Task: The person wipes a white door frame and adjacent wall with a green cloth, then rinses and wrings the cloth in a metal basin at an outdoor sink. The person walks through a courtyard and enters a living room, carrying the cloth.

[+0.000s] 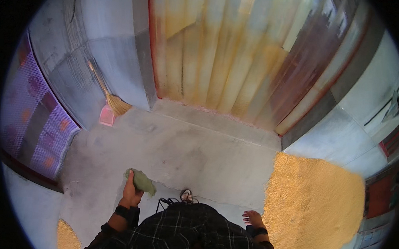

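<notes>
In my left hand (132, 192) is a crumpled green cloth (142, 182), gripped with the thumb on top and hanging off to the right above the concrete floor. My right hand (253, 219) hangs lower right with nothing in it, its fingers loosely apart. Beside that hand spreads a large pile of yellow grain (314, 205); they look apart. Both wrists wear dark bands.
A doorway ahead is covered by a translucent plastic strip curtain (220, 58). Against the left wall stand a straw broom (113, 100) and a pink dustpan (107, 116). A purple patterned curtain (52, 131) hangs at far left. More yellow grain (66, 238) lies lower left.
</notes>
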A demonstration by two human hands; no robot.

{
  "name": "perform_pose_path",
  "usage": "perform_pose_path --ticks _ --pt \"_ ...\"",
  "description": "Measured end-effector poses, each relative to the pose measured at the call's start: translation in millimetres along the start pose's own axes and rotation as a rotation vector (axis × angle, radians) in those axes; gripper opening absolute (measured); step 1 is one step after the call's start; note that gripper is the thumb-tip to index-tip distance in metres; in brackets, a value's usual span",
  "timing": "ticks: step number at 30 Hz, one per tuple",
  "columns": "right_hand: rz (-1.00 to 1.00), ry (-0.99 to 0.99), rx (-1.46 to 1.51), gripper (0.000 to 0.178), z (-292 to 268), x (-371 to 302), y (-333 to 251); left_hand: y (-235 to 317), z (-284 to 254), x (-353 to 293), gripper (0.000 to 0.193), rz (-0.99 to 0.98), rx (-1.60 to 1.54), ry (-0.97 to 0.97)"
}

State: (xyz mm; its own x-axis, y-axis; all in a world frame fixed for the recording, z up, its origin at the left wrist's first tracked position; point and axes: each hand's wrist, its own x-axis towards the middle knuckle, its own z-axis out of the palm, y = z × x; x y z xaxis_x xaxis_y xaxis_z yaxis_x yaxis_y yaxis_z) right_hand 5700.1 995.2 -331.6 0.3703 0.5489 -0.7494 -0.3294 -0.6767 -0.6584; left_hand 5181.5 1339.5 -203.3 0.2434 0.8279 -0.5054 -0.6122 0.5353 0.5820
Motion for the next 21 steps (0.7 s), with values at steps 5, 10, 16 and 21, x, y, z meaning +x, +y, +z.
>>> perform_pose_path --ticks 5,10,16,21 --pt "-0.583 0.020 -1.050 0.038 -82.3 34.2 -1.7 14.6 63.1 84.0 0.056 -0.032 -0.062 -0.022" --pt "0.165 0.234 0.181 0.036 -101.0 35.3 6.7 31.4 134.7 165.9 0.055 -0.020 0.023 -0.061" --pt "-0.169 0.009 -0.727 0.040 -133.3 68.2 80.5 4.1 222.1 255.3 0.051 -0.103 0.011 -0.051" --pt "0.232 0.314 0.353 0.046 -189.1 148.5 64.5 -19.3 297.8 305.7 0.054 -0.103 0.066 -0.149"
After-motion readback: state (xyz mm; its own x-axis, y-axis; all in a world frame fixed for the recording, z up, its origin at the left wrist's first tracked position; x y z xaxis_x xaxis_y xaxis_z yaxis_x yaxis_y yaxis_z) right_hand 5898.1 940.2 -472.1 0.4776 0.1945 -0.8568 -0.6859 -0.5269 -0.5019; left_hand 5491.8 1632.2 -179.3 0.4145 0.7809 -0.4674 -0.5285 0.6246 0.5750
